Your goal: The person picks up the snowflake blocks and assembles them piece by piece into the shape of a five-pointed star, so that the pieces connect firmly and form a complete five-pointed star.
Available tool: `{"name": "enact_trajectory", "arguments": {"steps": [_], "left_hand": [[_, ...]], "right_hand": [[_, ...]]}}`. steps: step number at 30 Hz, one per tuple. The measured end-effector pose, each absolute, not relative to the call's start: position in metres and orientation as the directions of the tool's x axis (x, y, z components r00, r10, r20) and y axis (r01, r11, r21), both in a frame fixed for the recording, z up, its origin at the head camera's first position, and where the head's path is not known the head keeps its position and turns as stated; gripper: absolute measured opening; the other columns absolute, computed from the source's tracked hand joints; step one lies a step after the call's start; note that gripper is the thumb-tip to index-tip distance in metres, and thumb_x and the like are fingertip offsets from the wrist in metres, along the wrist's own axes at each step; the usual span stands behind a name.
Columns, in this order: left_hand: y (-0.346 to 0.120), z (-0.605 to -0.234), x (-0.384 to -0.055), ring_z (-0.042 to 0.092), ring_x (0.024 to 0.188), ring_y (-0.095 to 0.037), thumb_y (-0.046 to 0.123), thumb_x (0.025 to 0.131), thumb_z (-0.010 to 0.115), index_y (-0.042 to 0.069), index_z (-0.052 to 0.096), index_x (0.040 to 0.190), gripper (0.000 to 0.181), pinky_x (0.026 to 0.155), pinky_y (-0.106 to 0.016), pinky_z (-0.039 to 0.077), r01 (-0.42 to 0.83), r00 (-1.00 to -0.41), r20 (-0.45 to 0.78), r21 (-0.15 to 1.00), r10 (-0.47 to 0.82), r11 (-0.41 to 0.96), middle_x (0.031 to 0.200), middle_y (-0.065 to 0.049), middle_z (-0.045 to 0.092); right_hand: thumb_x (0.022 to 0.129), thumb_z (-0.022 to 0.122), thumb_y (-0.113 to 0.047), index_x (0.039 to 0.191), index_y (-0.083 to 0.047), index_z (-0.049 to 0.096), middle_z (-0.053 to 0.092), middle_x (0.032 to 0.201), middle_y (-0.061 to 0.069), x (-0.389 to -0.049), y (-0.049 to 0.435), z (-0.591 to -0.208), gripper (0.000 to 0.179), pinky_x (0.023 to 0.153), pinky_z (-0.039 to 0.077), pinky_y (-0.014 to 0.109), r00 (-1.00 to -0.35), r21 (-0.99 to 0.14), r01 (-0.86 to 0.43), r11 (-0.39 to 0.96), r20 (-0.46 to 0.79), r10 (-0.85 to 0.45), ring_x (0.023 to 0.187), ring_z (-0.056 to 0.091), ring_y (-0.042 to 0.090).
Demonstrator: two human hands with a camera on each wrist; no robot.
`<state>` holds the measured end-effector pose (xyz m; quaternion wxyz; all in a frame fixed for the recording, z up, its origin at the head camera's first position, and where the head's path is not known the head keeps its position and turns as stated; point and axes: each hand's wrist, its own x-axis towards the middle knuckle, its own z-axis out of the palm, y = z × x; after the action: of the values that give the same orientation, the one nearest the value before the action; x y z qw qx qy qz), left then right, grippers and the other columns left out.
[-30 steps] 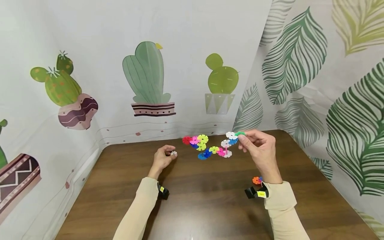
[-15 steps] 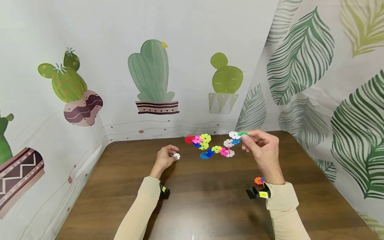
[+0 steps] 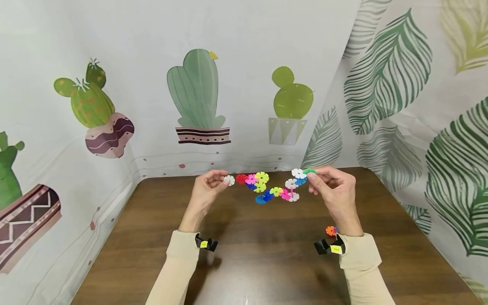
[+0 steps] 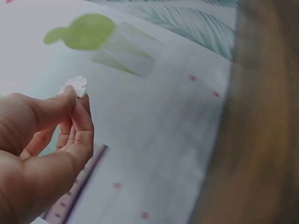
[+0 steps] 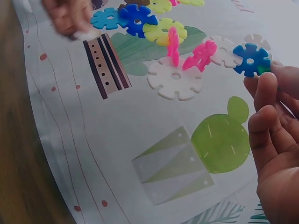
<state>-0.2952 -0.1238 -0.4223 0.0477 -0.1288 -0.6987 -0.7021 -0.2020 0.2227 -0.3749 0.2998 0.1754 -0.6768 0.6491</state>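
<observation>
My left hand (image 3: 206, 190) pinches a single white notched disc (image 3: 230, 180) between thumb and fingertips; the left wrist view shows this white disc (image 4: 79, 85) from behind the thumb. My right hand (image 3: 334, 188) pinches the green disc (image 3: 310, 171) at the right end of a chain of interlocking snowflake discs (image 3: 262, 177). That chain hangs in the air, sagging in the middle, in white, blue, pink, yellow and red. Its red end disc (image 3: 241, 178) is close to the white disc; whether they touch I cannot tell. Blurred, the left hand (image 5: 72, 16) appears in the right wrist view.
An orange disc (image 3: 331, 231) joined to a bluish piece lies on the brown wooden table (image 3: 259, 245), partly behind the right wrist. Black camera mounts sit at both wrists. A cloth backdrop with cactus and leaf prints stands behind the table's far edge.
My left hand has risen from near the tabletop to the height of the chain's red end, carrying the white disc. The right hand and chain have barely moved.
</observation>
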Motion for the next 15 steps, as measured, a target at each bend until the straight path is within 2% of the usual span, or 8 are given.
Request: {"name": "enact_trajectory", "arguments": {"steps": [8,15], "left_hand": [[-0.131,-0.378,-0.267,0.076,0.088,-0.006,0.002,0.093,0.082,-0.007,0.075,0.116,0.026,0.081,-0.020,0.063,0.388,-0.919,0.392,0.918,0.041,-0.075,0.095,0.008,0.080],[-0.131,-0.354,-0.240,0.076,0.085,-0.008,0.003,0.090,0.085,-0.005,0.076,0.112,0.025,0.078,-0.021,0.062,0.454,-0.888,0.458,0.887,0.036,-0.085,0.093,0.005,0.081]], "right_hand": [[0.094,0.075,0.009,0.099,0.012,0.076,0.073,0.068,-0.002,-0.201,0.219,-0.375,0.006,0.053,0.051,0.020,-0.768,-0.783,-0.617,0.081,0.621,0.154,0.056,0.063,0.012],[0.095,0.075,0.007,0.099,0.010,0.077,0.072,0.068,-0.001,-0.201,0.216,-0.375,0.005,0.053,0.050,0.019,-0.776,-0.788,-0.609,0.089,0.615,0.143,0.056,0.062,0.016]]}}
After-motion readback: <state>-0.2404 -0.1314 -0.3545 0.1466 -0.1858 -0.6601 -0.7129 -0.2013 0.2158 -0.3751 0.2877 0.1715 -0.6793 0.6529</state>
